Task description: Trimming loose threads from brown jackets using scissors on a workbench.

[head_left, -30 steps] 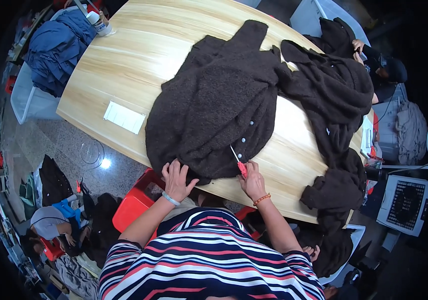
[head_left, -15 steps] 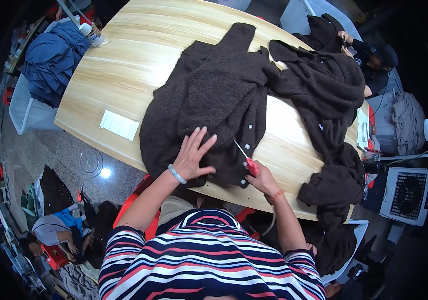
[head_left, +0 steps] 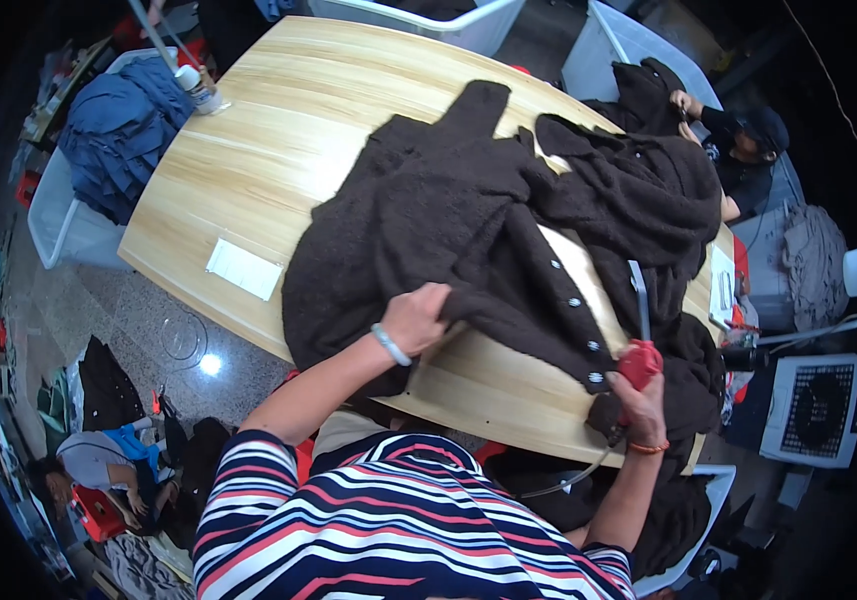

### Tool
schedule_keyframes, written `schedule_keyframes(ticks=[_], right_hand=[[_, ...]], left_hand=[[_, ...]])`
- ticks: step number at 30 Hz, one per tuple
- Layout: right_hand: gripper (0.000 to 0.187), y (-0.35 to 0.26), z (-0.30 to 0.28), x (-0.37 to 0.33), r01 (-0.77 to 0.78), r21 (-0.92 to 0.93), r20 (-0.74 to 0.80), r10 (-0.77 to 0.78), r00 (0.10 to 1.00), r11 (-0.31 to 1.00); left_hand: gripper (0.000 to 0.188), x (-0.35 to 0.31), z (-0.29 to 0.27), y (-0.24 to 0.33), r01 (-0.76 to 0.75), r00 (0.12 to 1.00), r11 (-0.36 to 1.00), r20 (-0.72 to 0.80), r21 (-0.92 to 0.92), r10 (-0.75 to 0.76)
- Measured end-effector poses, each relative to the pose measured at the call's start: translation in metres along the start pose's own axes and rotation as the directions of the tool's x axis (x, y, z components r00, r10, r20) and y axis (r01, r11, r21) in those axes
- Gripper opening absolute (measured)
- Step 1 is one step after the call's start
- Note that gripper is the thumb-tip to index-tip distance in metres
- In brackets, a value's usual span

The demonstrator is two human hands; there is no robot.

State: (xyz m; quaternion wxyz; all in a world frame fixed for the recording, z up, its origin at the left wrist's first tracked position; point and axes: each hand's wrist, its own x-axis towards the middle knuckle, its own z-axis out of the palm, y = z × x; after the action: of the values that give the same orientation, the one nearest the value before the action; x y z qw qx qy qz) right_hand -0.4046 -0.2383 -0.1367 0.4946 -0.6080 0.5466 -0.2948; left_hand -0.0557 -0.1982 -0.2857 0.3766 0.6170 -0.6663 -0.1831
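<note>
A dark brown knit cardigan [head_left: 398, 220] with a row of pale, shiny buttons lies spread on the wooden table [head_left: 278, 110]. Its buttoned front edge is swung out to the right, baring wood beneath the opening. My left hand [head_left: 416, 318] is closed on a fold of the cardigan near the table's front edge. In my right hand [head_left: 640, 405] is a red air blow gun [head_left: 638, 362], its long metal nozzle pointing away from me and a thin hose trailing below. The gun is just right of the lowest button. Fingertips under the handle are partly hidden.
More dark brown garments [head_left: 648, 190] lie along the table's right side. A white paper [head_left: 244, 268] and a bottle [head_left: 191, 85] rest at the left. A bin of blue cloth [head_left: 123, 125] stands beyond the left edge. Another person [head_left: 743, 140] handles dark cloth at the far right.
My left hand has gone from lying spread on the cardigan to gripping its fold. The buttoned edge has swung right, and my right hand has moved right with the blow gun.
</note>
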Motion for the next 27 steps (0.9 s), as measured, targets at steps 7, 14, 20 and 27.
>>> schedule_keyframes(ticks=[7,14,20,27], right_hand=[[0.045,-0.050,-0.080,0.026,0.353,-0.048,-0.320,-0.349,0.881,0.934],[0.036,-0.167,-0.106,0.054,0.467,-0.067,-0.316,-0.462,0.828,0.882],[0.021,-0.162,-0.011,0.137,0.505,-0.302,-0.047,-0.542,0.839,0.808],[0.024,0.007,0.088,0.123,0.363,-0.432,0.195,-0.307,0.932,0.826]], left_hand=[[0.024,0.076,-0.022,0.186,0.292,0.933,0.254,0.333,-0.922,0.135],[0.028,0.120,-0.101,0.297,-0.077,0.970,-0.354,-0.153,-0.932,0.191],[0.045,0.157,-0.171,0.115,-0.176,0.957,0.043,-0.181,-0.983,-0.226],[0.080,-0.012,-0.069,-0.144,0.586,0.583,0.442,-0.026,-0.679,-0.812]])
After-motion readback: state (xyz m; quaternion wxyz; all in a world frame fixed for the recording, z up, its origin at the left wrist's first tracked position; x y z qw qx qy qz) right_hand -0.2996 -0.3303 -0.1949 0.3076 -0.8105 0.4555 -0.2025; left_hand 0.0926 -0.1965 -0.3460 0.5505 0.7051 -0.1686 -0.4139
